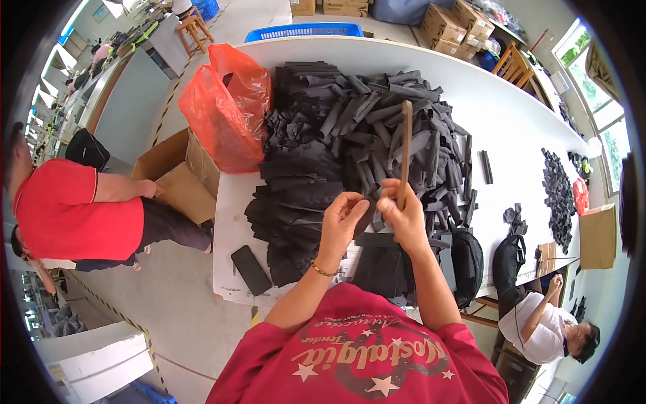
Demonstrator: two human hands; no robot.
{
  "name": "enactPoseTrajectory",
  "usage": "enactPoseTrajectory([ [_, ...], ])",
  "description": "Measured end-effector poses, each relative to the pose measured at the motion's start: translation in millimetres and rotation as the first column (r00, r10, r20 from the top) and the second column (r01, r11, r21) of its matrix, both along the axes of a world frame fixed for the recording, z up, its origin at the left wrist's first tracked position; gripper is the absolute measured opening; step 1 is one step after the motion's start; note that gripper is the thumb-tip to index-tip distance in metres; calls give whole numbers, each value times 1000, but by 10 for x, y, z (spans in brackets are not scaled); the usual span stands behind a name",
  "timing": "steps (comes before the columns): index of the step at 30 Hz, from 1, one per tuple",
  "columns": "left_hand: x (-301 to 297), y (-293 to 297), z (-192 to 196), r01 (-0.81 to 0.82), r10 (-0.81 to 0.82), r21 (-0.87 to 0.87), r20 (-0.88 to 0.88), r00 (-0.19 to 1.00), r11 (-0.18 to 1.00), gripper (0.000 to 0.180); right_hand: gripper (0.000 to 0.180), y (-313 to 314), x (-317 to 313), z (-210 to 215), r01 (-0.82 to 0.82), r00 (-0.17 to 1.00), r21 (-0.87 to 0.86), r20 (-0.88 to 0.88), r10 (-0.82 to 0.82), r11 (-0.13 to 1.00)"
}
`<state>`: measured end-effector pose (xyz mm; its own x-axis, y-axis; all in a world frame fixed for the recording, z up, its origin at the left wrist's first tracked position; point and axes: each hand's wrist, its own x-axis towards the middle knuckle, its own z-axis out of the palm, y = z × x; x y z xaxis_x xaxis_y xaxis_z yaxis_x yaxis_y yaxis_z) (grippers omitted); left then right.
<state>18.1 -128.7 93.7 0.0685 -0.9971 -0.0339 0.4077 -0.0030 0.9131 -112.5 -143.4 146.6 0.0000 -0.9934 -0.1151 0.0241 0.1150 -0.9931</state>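
A narrow tan stick (406,138), like a flat wooden strip, stands upright in my right hand (406,219), whose fingers are closed around its lower end. Just left of it, my left hand (343,222) has thumb and fingers curled together. Something dark shows at its fingertips, but it merges with the black material behind. Both hands are above the near edge of a big heap of black fabric pieces (373,114), many rolled or folded into tubes. Flatter black pieces lie in overlapping rows (296,176) on the left. Below my hands are flat black panels (377,268).
On the white table (508,128) are a black phone (251,269), a red plastic bag (225,114) and black backpacks (466,266). A cardboard box (185,178) stands left, beside a person in red (81,209). Another person (545,330) sits at the right. A blue basket (303,31) is beyond.
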Motion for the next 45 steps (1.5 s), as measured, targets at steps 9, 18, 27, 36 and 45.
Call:
enactPoseTrajectory([
  [9,-52,168,-343,-320,275,347,173,946,882,24,9,69,31,-399,-6,996,56,93,1,998],
  [18,-224,693,-896,-152,64,209,377,924,966,27,17,-258,-121,-444,145,987,-96,80,-137,985],
  [27,-199,455,-627,-140,90,83,439,894,987,26,17,98,-162,-620,-253,932,206,-211,295,946],
  [36,628,228,-782,-225,292,-241,927,233,944,17,34,-1016,-1098,153,331,784,-381,-398,-476,863],
  [45,1082,-71,-1001,-78,-1,-2,1000,-29,997,16,22,-236,-800,-178,-83,797,-24,-602,52,996],
])
